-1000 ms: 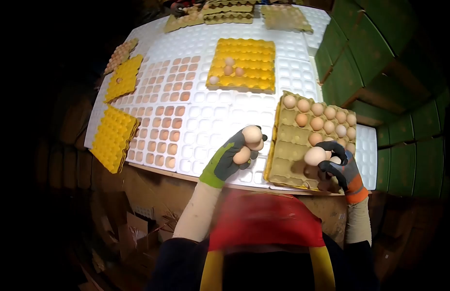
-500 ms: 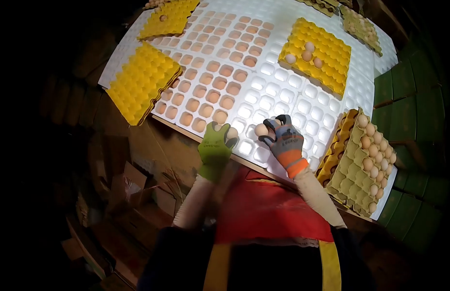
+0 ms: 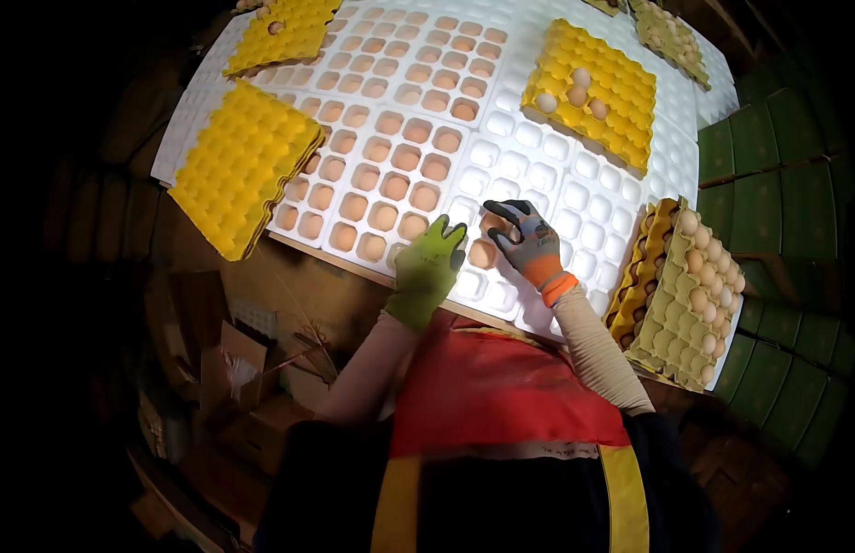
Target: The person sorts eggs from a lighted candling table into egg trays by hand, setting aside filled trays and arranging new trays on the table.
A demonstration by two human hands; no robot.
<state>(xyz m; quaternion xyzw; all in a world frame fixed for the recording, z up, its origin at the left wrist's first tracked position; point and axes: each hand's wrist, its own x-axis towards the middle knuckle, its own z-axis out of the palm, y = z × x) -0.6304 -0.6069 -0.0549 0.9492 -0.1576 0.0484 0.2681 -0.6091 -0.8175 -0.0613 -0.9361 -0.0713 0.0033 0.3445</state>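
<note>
White tray (image 3: 577, 194) spans the foreground. Left hand (image 3: 426, 274), fingers parted, rests over it; grip cannot be told. Right hand (image 3: 531, 241) arches over cells, grip unclear; one egg (image 3: 482, 254) now sits uncovered beside it.

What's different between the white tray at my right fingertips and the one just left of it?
The emptier tray at your right hand shows only a few eggs, with most visible pockets bare; the fuller tray has an egg in every visible pocket. Your right hand is partly over the emptier tray, while your left hand hides the fuller tray's near right corner. Both are white with squarish pockets.
</note>
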